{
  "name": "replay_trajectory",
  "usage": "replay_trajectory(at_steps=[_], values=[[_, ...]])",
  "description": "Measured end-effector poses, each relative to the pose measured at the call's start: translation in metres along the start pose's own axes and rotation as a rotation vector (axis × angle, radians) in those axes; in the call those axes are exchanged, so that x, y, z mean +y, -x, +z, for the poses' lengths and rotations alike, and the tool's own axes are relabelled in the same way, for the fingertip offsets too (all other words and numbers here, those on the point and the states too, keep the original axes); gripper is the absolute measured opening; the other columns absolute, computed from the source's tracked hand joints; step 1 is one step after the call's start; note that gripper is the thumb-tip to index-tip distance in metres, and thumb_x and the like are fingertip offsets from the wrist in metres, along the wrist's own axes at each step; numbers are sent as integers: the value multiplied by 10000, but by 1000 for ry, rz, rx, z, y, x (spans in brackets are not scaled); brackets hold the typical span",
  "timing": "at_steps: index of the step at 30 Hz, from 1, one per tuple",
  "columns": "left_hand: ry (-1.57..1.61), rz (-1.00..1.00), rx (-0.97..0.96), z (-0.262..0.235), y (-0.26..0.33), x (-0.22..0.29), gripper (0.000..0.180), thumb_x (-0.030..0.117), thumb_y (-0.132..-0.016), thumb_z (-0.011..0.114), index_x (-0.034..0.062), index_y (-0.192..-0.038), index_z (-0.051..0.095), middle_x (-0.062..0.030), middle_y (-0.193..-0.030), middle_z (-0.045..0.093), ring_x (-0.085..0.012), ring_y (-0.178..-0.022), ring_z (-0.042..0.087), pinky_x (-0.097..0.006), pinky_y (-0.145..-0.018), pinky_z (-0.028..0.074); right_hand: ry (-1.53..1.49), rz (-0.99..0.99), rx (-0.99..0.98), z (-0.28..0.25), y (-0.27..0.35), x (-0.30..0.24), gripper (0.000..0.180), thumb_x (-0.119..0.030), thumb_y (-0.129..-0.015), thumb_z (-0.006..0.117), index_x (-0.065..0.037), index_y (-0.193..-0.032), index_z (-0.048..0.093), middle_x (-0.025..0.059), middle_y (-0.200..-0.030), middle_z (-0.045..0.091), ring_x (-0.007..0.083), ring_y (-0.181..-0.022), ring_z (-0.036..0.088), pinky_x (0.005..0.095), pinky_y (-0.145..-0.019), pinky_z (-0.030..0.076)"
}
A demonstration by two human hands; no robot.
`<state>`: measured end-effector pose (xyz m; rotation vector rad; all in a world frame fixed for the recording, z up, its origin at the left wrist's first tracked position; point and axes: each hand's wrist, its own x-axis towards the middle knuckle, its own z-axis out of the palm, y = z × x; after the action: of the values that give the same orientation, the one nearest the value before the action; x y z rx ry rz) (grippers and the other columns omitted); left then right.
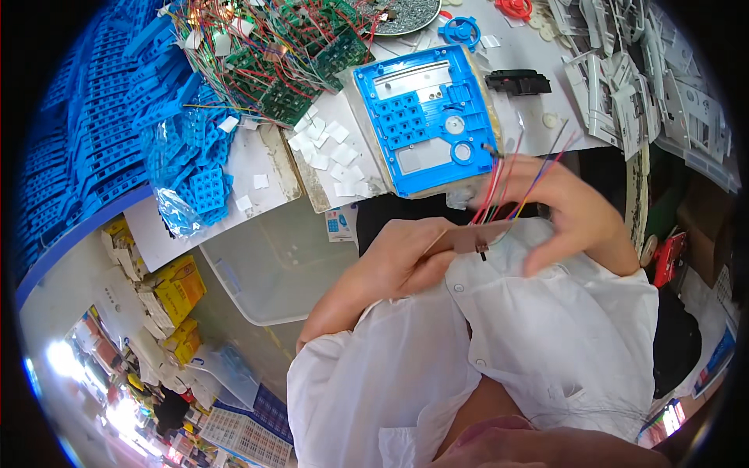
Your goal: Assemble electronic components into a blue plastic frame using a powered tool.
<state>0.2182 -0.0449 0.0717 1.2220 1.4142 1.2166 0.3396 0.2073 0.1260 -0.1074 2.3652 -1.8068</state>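
Note:
My left hand is closed around one end of a brown circuit board, held edge-on in front of my white shirt. Red, blue, yellow and other thin wires rise from the board's far side. My right hand is curved around the wires at the right, its thumb well apart from its fingers, which are partly blurred. It appears to hold nothing; whether the fingertips touch the wires is hard to see. Just beyond both hands, a blue plastic panel with keys and round openings lies on the table.
Green circuit boards with tangled wires lie at the back. White pads are scattered left of the panel. Blue plastic parts are piled at left, grey-white casings at right. A black part and a clear bin are nearby.

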Motion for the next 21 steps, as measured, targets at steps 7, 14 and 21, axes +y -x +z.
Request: replay_trajectory(at_steps=[7, 14, 21], values=[[826, -186, 484, 19, 14, 2, 463, 52, -1000, 509, 7, -1442, 379, -166, -1262, 592, -214, -1073, 617, -358, -949, 476, -219, 357, 57, -9, -80, 33, 161, -115, -853, 753, -17, -930, 652, 8, -823, 650, 67, -761, 598, 230, -665, 469], [893, -270, 442, 11, 14, 4, 718, 6, -1001, 488, 23, -1586, 71, -208, -1422, 473, -227, -1211, 538, -366, -1094, 372, 1, 250, 8, -17, -126, 68, 150, -124, -878, 735, -15, -934, 649, -18, -790, 615, 39, -730, 560, 229, -641, 470], [760, -338, 396, 6, 13, 4, 665, 72, -997, 490, -24, -1566, 161, -219, -1441, 469, -269, -1218, 557, -407, -1063, 411, 193, 212, -12, -16, -131, 60, 143, -109, -887, 712, 0, -898, 620, 7, -740, 609, 55, -644, 540, 246, -592, 454]])
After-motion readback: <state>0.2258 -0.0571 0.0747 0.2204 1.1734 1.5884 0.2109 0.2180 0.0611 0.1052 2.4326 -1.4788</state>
